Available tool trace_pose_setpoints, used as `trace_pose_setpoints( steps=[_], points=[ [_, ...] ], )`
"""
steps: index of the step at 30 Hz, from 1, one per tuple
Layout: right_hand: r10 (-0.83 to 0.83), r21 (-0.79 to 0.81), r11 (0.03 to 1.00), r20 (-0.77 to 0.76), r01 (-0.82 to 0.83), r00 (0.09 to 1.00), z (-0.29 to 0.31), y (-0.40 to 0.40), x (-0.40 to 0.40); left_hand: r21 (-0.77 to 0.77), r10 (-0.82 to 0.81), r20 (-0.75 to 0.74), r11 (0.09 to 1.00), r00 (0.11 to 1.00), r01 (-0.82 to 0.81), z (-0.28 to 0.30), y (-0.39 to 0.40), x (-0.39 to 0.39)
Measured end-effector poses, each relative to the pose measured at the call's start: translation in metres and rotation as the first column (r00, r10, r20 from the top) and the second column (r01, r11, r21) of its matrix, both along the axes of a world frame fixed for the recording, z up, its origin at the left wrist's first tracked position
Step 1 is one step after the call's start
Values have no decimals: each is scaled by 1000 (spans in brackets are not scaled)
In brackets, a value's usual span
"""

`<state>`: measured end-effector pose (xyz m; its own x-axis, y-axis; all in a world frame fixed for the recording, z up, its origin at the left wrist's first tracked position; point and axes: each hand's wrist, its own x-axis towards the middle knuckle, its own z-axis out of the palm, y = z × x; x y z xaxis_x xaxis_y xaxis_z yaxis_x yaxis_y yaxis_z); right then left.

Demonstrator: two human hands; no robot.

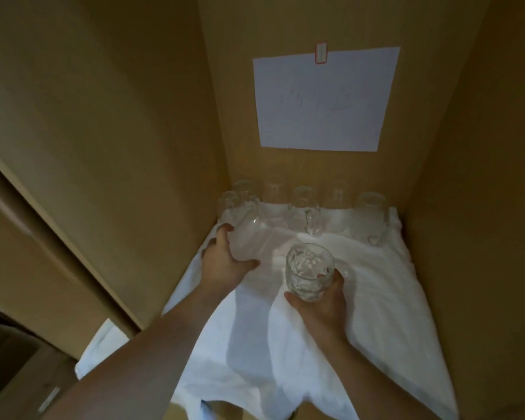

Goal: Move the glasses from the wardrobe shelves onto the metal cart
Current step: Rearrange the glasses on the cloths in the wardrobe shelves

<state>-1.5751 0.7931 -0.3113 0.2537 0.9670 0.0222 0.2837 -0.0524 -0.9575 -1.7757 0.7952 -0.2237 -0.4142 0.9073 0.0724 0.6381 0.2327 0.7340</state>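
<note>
Right hand: the right hand (325, 301) is nearest, its fingers (337, 278) curled round a clear patterned glass mug (308, 272), held upright just above the cloth.
Left hand: the left hand (225, 259) reaches farther in, thumb and fingers wrapped round the sides of a second glass (252, 237), blurred, at the left of the shelf.
Cloth: a white cloth (285, 344) covers the wardrobe shelf (303, 412) and hangs over its front edge.
Row of glasses: more glass mugs (370, 216) stand in a row on the cloth along the back wall.
Back wall: a white sheet of paper (322, 101) is taped to the wooden panel above the row.
</note>
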Motion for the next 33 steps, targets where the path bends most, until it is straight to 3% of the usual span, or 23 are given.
trace_pose_setpoints(
  steps=[5, 9, 23, 26, 30, 33],
  points=[
    [1, -12, 1000, 7, -1, 1000, 0, 0, 1, -120, -94, -404, 992, 910, 49, 36, 12, -11],
    [-12, -11, 1000, 6, 12, 1000, -2, 0, 1, -219, -237, -627, 968, 743, 124, 48, 32, -5],
    [29, 12, 1000, -61, -28, 998, 40, 31, 15, -230, -416, -758, 892, 503, 390, 42, 91, 0],
    [88, 44, 995, 29, -90, 996, 63, 39, 18, -231, -433, -765, 876, 477, 424, 37, 100, -3],
    [32, 76, 996, 49, -36, 998, 98, 57, 16, -225, -454, -750, 859, 481, 460, 35, 115, -7],
    [36, 75, 996, 260, -57, 965, 120, 69, 7, -196, -444, -731, 864, 519, 464, 34, 123, -8]
  ],
)
